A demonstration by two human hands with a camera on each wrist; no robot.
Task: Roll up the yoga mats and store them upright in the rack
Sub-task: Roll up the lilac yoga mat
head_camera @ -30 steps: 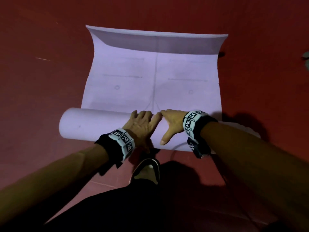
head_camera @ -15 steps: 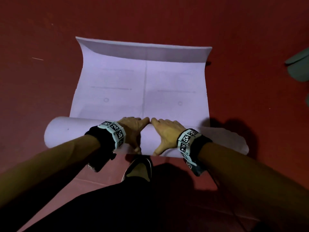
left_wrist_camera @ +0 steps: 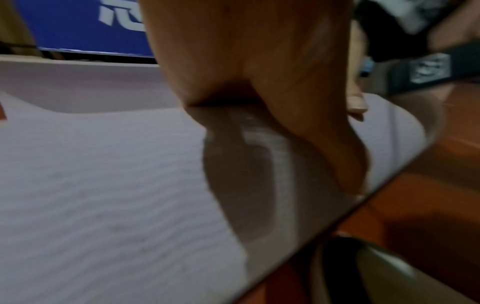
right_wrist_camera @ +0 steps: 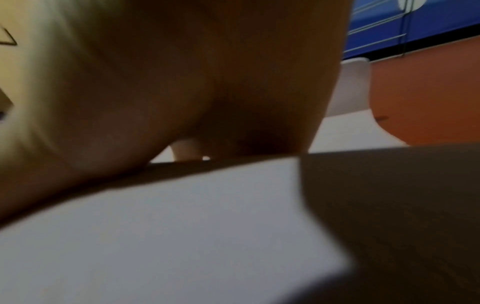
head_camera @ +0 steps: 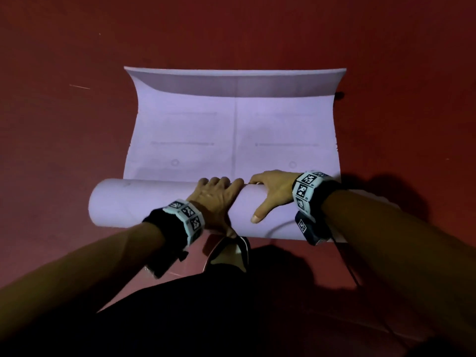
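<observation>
Yoga mat (head_camera: 231,130) — pale lilac, lying on the red floor (head_camera: 64,150) in front of me, partly rolled. The rolled part (head_camera: 144,202) sits nearest me as a thick tube running left to right, and the flat part stretches away from it, with faint printed lines and 2 small circles on its surface. The far edge (head_camera: 234,83) curls upward off the floor.

My left hand (head_camera: 215,199) lies palm-down on top of the roll, fingers laid over its crest toward the flat part, the thumb down the near side. My right hand (head_camera: 273,191) rests just beside it, fingers reaching over the far side of the roll and the thumb (head_camera: 260,212) stretched back along the near face. Both hands press on the tube with spread fingers; the fingertips of the 2 hands almost meet at the middle.

Each wrist carries a black band with black-and-white square markers (head_camera: 186,215). Below the roll my foot in a dark sandal (head_camera: 229,253) stands on the floor, close to the tube's near side. From the left wrist view, a blue panel (left_wrist_camera: 78,26) with white lettering stands beyond the mat's curled edge.
</observation>
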